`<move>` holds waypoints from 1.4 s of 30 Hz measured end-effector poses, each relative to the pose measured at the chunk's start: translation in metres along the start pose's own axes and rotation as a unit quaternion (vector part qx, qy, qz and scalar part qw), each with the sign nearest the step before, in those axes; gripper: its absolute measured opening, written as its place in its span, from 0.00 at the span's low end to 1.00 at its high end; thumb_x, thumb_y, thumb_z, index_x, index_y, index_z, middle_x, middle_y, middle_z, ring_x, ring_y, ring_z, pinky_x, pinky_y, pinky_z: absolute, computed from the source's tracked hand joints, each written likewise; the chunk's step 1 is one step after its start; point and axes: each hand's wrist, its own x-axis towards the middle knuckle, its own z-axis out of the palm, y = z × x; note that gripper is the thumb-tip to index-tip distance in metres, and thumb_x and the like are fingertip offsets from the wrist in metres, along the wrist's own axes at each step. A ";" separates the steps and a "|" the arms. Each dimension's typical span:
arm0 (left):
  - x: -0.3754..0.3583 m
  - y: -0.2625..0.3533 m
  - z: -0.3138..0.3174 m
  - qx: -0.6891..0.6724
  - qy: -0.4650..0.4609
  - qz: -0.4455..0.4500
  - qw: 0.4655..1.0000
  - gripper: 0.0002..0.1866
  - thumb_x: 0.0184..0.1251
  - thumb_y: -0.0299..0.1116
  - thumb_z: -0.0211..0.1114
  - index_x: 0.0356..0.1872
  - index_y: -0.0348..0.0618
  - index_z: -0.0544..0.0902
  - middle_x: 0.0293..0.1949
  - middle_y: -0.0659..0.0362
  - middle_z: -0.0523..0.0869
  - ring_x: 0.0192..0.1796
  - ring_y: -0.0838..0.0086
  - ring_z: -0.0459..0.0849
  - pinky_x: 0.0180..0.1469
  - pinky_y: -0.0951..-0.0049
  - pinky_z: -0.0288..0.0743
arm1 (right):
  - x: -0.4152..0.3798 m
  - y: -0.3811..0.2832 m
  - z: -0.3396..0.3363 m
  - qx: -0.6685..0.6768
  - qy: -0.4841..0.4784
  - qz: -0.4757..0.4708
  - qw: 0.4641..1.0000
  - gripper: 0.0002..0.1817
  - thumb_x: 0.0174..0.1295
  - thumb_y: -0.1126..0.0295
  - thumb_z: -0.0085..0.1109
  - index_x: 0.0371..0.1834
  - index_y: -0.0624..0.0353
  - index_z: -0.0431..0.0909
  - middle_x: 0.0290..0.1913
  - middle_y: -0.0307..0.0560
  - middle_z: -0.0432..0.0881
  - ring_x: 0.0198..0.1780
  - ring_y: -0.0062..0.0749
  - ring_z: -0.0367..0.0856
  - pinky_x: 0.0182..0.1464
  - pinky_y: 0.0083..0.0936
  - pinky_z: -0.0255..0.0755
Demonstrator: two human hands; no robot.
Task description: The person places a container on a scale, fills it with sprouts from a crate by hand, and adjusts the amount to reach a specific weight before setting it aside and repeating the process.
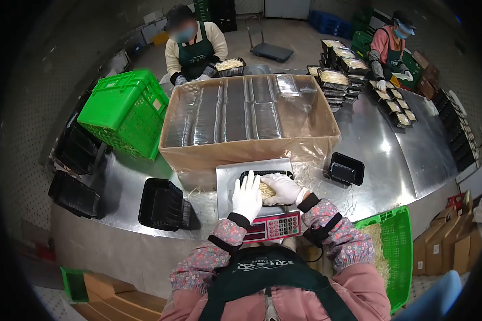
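Observation:
A black plastic tray (286, 174) with pale thin strands (266, 191), which look like sprouts, sits on the metal plate of a red-fronted digital scale (276, 227). My left hand (247, 198), in a white glove, lies over the tray's left side with its fingers stretched out. From the right, my gloved right hand (284, 190) rests on the strands, fingers extended across them and not wrapped round anything I can see. My hands cover much of the tray. Loose strands are scattered on the metal table on both sides of the scale.
Directly beyond the scale stands a cardboard box (246, 148) of clear lids. Black tray stacks (160, 206) stand left; a single black tray (346, 169) lies right. Green crates (126, 107) flank the workspace. Two co-workers (194, 53) handle trays across the table, near filled stacks (334, 77).

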 end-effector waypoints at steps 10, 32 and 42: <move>-0.005 -0.014 -0.008 -0.272 0.047 -0.042 0.960 0.29 0.70 0.37 0.55 0.71 0.42 0.65 0.72 0.48 0.65 0.73 0.56 0.64 0.74 0.53 0.53 | -0.024 0.025 -0.075 0.142 0.024 -0.024 0.989 0.34 0.55 0.60 0.69 0.65 0.60 0.72 0.64 0.57 0.74 0.67 0.48 0.69 0.70 0.37 0.61; 0.009 0.029 -0.005 0.000 -0.030 -0.006 1.000 0.26 0.69 0.41 0.54 0.68 0.49 0.71 0.69 0.48 0.70 0.69 0.52 0.68 0.69 0.53 0.59 | -0.028 0.057 -0.032 -0.182 0.077 0.026 0.980 0.07 0.50 0.68 0.59 0.22 0.57 0.83 0.25 0.55 0.82 0.30 0.52 0.84 0.35 0.42 0.78; 0.001 0.005 -0.008 -0.216 0.091 -0.118 0.965 0.27 0.71 0.31 0.54 0.70 0.36 0.65 0.70 0.48 0.69 0.73 0.57 0.65 0.74 0.64 0.56 | -0.042 0.007 -0.155 0.091 0.078 0.102 0.988 0.11 0.56 0.65 0.67 0.33 0.62 0.86 0.27 0.55 0.83 0.31 0.46 0.85 0.36 0.35 0.76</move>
